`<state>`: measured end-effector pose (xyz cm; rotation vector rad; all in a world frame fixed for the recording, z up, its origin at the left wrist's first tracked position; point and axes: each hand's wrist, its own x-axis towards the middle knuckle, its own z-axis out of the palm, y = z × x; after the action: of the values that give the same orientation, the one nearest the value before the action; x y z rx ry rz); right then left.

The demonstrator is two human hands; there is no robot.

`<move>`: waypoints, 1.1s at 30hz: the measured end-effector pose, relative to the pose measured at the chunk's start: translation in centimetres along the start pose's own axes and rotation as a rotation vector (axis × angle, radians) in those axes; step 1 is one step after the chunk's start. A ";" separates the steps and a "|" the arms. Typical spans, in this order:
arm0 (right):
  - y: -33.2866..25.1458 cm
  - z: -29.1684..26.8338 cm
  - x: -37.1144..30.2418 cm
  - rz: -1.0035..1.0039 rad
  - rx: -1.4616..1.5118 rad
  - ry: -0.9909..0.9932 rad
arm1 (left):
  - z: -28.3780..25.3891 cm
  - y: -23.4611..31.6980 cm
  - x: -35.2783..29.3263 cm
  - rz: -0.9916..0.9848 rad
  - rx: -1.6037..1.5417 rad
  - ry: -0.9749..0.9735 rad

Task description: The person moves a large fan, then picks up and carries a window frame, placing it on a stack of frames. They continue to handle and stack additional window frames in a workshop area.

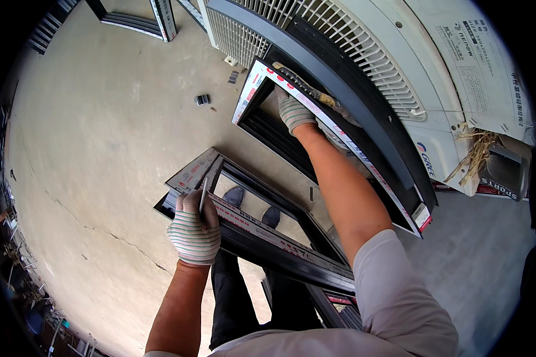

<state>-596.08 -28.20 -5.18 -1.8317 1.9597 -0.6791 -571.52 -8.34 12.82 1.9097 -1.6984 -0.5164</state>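
My left hand (195, 232), in a striped white glove, is closed round a slim silver metal strip (204, 193). It rests against the labelled corner of a dark window frame (262, 223) that lies tilted across my front. My right hand (295, 113), gloved alike, reaches into the opening of a second dark frame (378, 169) with white and red printed film. Its fingers curl at that frame's upper rail and are partly hidden there. This second frame leans by a curved dark grey profile (345, 65).
A white air-conditioner outdoor unit (423, 77) with a grille stands at the right. Straw (476, 154) hangs at its lower corner. Small dark pieces (202, 99) lie on the cracked concrete floor (101, 154). Another frame (134, 24) stands at the far left. My shoes (234, 196) show through the near frame.
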 end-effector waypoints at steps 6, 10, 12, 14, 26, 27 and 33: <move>-6.7 -5.2 -7.9 0.102 0.215 -0.164 | -0.2 -1.1 -0.6 0.020 0.033 0.018; -8.1 -11.5 -13.2 -0.211 0.145 0.024 | -0.2 -0.8 -0.3 0.017 0.026 -0.012; -8.5 -15.7 -14.7 -0.284 0.081 0.119 | 0.1 -0.6 -0.4 -0.011 0.020 -0.010; -7.6 -19.9 -15.5 -0.316 -0.047 0.241 | 0.2 -0.1 -0.2 -0.030 -0.006 -0.006; 5.0 -27.9 -15.9 -0.064 -0.436 0.091 | 0.9 -1.6 -1.2 0.002 0.032 -0.026; 5.4 -28.0 -15.7 -0.094 -0.445 0.096 | 0.8 -1.4 -1.1 0.004 0.034 -0.029; 5.4 -27.8 -15.4 -0.153 -0.401 0.141 | 0.8 -1.8 -1.2 -0.024 0.043 -0.041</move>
<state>-615.13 -10.05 13.52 -2.2421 2.1877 -0.4960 -570.79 -7.11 11.00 1.9648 -1.7276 -0.5354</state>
